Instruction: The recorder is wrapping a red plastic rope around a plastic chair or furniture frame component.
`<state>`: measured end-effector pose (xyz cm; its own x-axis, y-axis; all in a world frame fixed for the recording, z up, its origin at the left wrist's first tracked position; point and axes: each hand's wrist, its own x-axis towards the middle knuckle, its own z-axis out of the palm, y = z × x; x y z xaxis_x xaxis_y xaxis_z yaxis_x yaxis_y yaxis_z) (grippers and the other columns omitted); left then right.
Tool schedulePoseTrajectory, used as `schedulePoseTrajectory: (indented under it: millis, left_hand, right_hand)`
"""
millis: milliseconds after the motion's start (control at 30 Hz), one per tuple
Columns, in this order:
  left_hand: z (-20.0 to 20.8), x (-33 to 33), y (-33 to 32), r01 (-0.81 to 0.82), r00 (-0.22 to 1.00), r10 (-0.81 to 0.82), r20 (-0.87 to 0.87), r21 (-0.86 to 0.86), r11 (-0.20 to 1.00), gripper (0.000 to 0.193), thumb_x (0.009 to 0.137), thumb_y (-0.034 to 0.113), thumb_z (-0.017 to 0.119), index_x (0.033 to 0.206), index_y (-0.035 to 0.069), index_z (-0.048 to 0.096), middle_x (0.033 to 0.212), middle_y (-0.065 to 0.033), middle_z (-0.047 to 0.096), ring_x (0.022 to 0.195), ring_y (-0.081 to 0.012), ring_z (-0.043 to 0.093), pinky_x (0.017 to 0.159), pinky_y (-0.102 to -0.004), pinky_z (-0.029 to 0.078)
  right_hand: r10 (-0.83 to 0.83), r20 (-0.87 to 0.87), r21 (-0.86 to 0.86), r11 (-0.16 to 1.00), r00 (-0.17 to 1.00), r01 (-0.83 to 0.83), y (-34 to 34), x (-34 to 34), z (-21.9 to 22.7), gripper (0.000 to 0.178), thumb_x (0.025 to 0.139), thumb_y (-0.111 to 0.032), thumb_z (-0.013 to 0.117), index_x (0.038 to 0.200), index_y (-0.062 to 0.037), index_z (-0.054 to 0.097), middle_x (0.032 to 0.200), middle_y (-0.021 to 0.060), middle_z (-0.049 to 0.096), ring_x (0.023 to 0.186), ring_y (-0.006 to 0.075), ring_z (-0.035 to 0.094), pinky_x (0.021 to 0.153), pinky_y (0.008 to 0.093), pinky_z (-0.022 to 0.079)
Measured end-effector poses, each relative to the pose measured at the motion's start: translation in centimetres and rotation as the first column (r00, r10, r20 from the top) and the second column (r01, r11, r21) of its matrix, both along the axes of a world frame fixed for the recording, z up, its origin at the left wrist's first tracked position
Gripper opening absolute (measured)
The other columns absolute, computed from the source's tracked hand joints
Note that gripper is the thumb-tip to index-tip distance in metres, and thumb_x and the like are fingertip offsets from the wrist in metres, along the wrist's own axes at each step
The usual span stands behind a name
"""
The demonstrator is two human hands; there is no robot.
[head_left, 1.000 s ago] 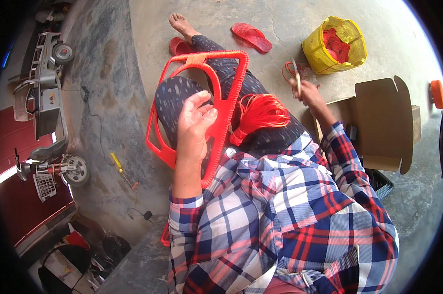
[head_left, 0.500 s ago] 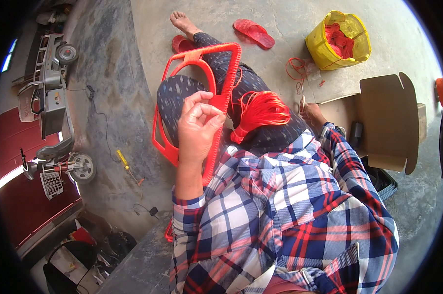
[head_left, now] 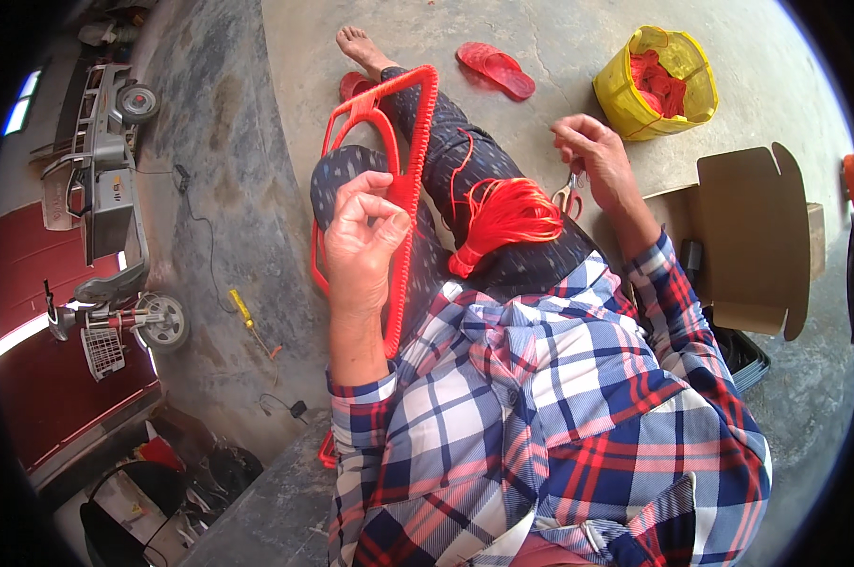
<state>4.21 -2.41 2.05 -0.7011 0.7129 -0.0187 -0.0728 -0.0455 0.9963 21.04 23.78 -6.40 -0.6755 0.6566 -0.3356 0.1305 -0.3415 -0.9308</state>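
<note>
My left hand (head_left: 362, 231) is closed in a pinch at the edge of a red plastic frame (head_left: 410, 189), which leans over my bent leg. Tight red cord coils wrap the frame's long bar. A loose red strand (head_left: 462, 161) runs by the frame. On my thigh lies a tied bundle of glossy red cord (head_left: 507, 222). My right hand (head_left: 604, 161) is out over the floor, its fingers curled together; what they hold cannot be made out. Just below it show scissors (head_left: 568, 201) with light orange handles, their blades partly hidden by the hand.
A yellow bucket (head_left: 608, 94) with red material stands at the far right. An open cardboard box (head_left: 758, 236) lies at my right. Red slippers (head_left: 496, 70) are near my bare foot. A yellow-handled screwdriver (head_left: 241, 307), cables and a three-wheeler (head_left: 115, 217) are at left.
My right hand has lifted forward from the scissors, uncovering their handles and covering the loose cord on the floor. The frame and my left hand have shifted slightly left together.
</note>
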Motion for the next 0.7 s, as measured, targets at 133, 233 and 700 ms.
schedulePoseTrajectory:
  millis: [133, 233, 700]
  left_hand:
    - [0.3, 0.0, 0.0, -0.014, 1.000, 0.014, -0.003, 0.001, 1.000, 0.011, 0.080, -0.002, 0.070, 0.081, 0.003, 0.061, 0.122, -0.0091, 0.049, 0.111, -0.0168, 0.049, 0.094, -0.0303, 0.042]
    - [0.6, 0.3, 0.3, -0.012, 0.998, 0.013, 0.054, -0.007, 1.000, 0.011, 0.080, -0.002, 0.070, 0.081, 0.003, 0.061, 0.122, -0.0089, 0.048, 0.111, -0.0156, 0.049, 0.095, -0.0296, 0.042]
    - [-0.1, 0.7, 0.3, -0.021, 0.998, 0.020, -0.058, -0.026, 0.999, 0.010, 0.083, -0.002, 0.065, 0.082, 0.002, 0.056, 0.113, -0.0058, 0.047, 0.099, -0.0122, 0.047, 0.088, -0.0258, 0.041]
  right_hand:
    - [0.397, -0.209, 0.225, 0.909, 0.894, -0.351, -6.0, -2.4, 8.0, 0.012, 0.092, -0.009, 0.062, 0.101, -0.0019, 0.066, 0.087, -0.0003, 0.065, 0.080, 0.0044, 0.058, 0.069, 0.0198, 0.048]
    - [0.562, -0.212, 0.036, 0.822, 0.799, -0.569, -9.6, -3.8, 7.6, 0.020, 0.091, -0.011, 0.064, 0.108, -0.0003, 0.064, 0.089, 0.0023, 0.065, 0.082, 0.0078, 0.060, 0.073, 0.0238, 0.050]
    - [0.596, -0.232, 0.172, 0.803, 0.768, -0.571, -11.3, -5.8, 4.9, 0.013, 0.091, -0.011, 0.064, 0.082, -0.0028, 0.059, 0.069, -0.0001, 0.059, 0.064, 0.0074, 0.055, 0.059, 0.0254, 0.045]
